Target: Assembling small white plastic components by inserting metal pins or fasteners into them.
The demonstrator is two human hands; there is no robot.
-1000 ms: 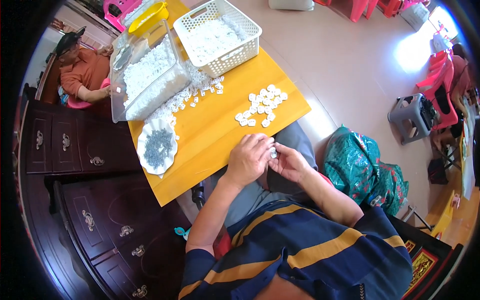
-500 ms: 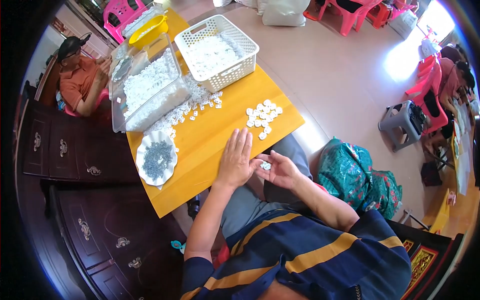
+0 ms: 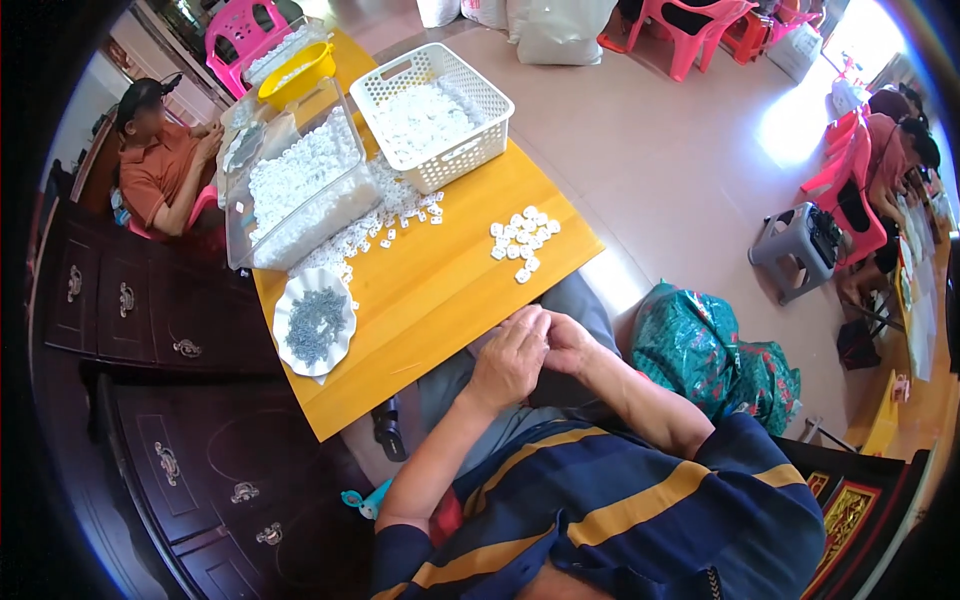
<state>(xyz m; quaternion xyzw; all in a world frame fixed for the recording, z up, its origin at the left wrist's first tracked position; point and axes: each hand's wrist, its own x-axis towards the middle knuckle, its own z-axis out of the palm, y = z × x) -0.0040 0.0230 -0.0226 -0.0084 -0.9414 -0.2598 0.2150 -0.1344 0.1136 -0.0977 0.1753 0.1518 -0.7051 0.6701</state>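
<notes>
My left hand (image 3: 510, 352) and my right hand (image 3: 567, 343) meet over my lap, just off the near edge of the wooden table (image 3: 450, 270). Both are closed, the left one laid over the fingers of the right. Whatever is between them is hidden; the small white plastic pieces seen in my right palm half a second ago are covered. Beyond my hands, near the table's right corner, lies a loose cluster of white plastic pieces (image 3: 522, 238) with holes. A fluted white dish (image 3: 345, 340) at the left edge holds small grey metal parts (image 3: 315, 322).
A clear plastic bin (image 3: 335, 195) and a white perforated basket (image 3: 480, 142), both full of white pieces, stand at the back, with loose pieces (image 3: 385, 215) spilled beside them. Behind is a yellow basin (image 3: 310, 80). Dark drawers (image 3: 150, 310) flank the left; green bags (image 3: 690, 340) sit right.
My right hand was open palm up with small white pieces in it, my left hand flat at the table edge. Both have drawn back toward my lap and closed together.
</notes>
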